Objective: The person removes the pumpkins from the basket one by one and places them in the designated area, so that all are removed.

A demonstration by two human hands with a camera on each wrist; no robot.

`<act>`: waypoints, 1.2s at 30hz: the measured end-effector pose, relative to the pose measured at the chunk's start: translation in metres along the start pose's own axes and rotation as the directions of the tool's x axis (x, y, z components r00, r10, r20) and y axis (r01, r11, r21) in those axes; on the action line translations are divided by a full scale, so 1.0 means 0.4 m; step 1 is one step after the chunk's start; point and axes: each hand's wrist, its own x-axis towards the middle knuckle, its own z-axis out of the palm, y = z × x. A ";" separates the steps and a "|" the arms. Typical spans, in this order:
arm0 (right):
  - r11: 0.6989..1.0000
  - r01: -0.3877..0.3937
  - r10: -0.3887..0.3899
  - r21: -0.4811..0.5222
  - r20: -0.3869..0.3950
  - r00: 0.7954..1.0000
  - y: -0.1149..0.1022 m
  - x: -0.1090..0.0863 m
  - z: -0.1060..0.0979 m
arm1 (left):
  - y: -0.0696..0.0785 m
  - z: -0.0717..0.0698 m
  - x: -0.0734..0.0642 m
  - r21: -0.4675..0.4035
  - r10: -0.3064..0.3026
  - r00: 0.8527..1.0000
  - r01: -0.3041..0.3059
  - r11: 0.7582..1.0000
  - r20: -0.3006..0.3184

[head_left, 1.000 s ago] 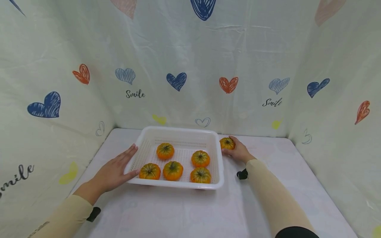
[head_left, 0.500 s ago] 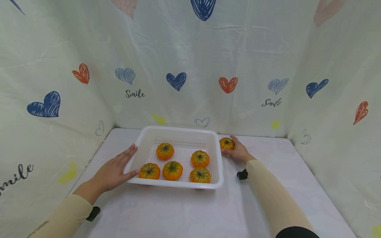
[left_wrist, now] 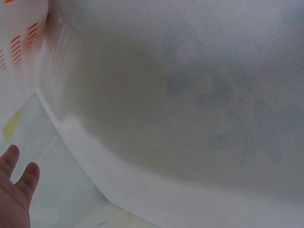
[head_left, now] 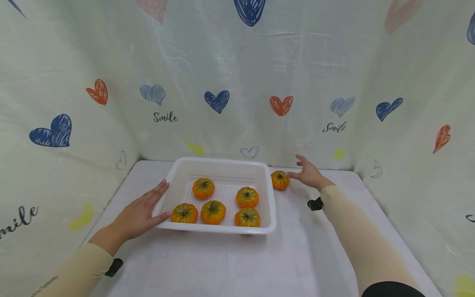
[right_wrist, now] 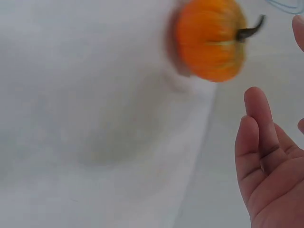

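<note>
A white plastic basket (head_left: 222,229) stands on the table with several small orange pumpkins (head_left: 213,212) inside. My left hand (head_left: 139,212) rests along the basket's left rim, its fingers straight and thumb near the front corner. Just outside the basket's right wall sits one more pumpkin (head_left: 280,180) on the table; the right wrist view shows this pumpkin (right_wrist: 211,40) with its dark curved stem. Beside it my right hand (head_left: 309,175) is spread, holding nothing. In the right wrist view the fingers of the right hand (right_wrist: 270,166) are apart from the pumpkin.
A white cloth covers the table (head_left: 230,264). Pale curtains (head_left: 241,62) printed with hearts and the word Smile hang behind the table and on both sides. The basket's slotted wall (left_wrist: 21,52) shows in the left wrist view.
My right hand has let go of the pumpkin beside the basket and moved right, its fingers spreading. That pumpkin stays on the table. The left hand keeps its place on the rim.
</note>
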 end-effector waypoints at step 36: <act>0.912 0.393 -0.410 0.115 0.254 0.876 -0.471 -0.006 0.177 | -0.004 0.005 0.000 0.002 -0.001 1.000 0.001 1.000 0.009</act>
